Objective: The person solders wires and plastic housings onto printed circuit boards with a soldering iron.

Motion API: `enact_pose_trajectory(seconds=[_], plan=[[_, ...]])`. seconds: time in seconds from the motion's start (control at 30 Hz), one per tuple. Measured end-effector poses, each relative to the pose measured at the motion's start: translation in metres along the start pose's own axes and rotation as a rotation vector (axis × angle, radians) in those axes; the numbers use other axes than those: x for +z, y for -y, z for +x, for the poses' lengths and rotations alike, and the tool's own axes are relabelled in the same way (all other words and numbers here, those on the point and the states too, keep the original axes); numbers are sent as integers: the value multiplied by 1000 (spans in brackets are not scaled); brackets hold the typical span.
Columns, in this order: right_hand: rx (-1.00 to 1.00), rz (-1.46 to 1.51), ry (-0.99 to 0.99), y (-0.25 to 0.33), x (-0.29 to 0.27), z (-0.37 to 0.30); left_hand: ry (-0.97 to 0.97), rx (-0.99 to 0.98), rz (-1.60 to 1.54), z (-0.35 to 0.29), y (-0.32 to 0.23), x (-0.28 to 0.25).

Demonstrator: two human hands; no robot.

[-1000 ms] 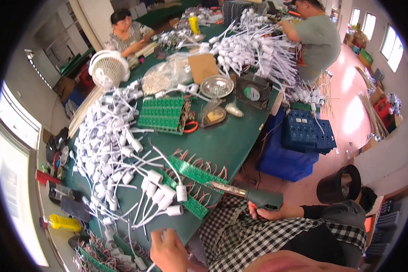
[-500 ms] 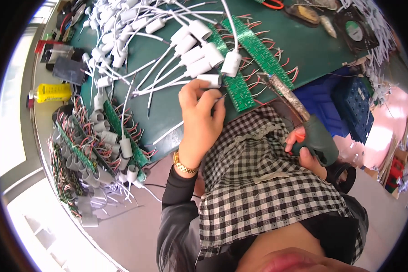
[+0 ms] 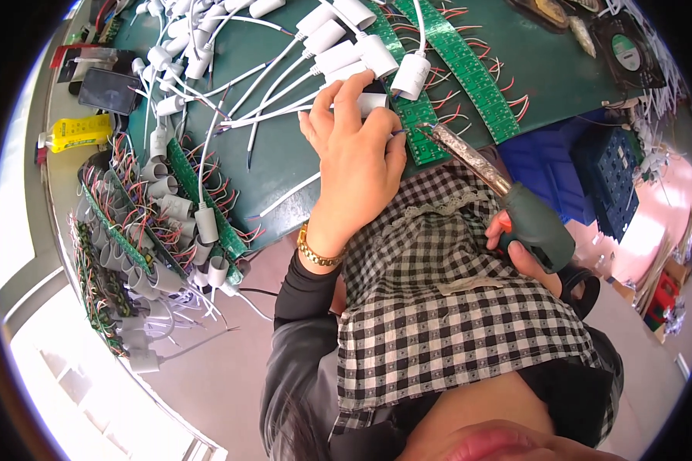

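My right hand (image 3: 519,250) is closed around the dark handle of a soldering iron (image 3: 473,157). The iron's tip sits beside the lower end of a green circuit board strip (image 3: 424,146). Above that strip's edge, my left hand (image 3: 354,154) pinches a thin dark wire (image 3: 398,133) between thumb and forefinger; the wire's end is hard to make out. Partly behind the left fingers lies a white cylindrical housing (image 3: 373,103) with a cable. Another white housing (image 3: 411,75) rests over the same strip. A second board strip (image 3: 469,73) with red and white wires lies to the right.
White cabled housings (image 3: 184,46) heap at the far left of the green table (image 3: 284,180). Wired boards with grey housings (image 3: 161,223) pile at the left edge. A yellow bottle (image 3: 81,133) lies there too. Blue bins (image 3: 550,165) stand right of the table.
The view has shifted, moving the table contents up slightly. My left hand has gone further over the housings, its fingers more spread. The iron's tip is a little further left, nearer the strip.
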State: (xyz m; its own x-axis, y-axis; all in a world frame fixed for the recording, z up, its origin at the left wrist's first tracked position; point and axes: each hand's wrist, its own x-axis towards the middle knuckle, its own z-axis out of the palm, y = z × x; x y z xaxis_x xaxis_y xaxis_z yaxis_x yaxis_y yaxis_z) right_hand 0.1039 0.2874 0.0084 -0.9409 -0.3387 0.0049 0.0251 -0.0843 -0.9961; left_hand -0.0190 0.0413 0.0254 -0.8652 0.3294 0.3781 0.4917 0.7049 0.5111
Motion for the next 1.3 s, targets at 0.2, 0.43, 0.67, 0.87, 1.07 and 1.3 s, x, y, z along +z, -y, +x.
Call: enact_pose_trajectory(seconds=[0.2,0.43,0.67,0.87,1.07,1.3], plan=[[48,-10,-14,-14,1,-6,39,-8,17,-5,5,2],[93,-92,70,-8,-3,-7,27,-7,6,-4,3,2],[71,-90,11,-11,-1,-7,27,-16,65,1,0,3],[8,-21,-123,-2,6,-3,23,-28,74,-3,2,1],[10,-59,-75,-7,-4,-11,21,-21,77,-3,2,2],[17,-122,-32,-5,-6,-10,25,-18,96,-4,2,2]])
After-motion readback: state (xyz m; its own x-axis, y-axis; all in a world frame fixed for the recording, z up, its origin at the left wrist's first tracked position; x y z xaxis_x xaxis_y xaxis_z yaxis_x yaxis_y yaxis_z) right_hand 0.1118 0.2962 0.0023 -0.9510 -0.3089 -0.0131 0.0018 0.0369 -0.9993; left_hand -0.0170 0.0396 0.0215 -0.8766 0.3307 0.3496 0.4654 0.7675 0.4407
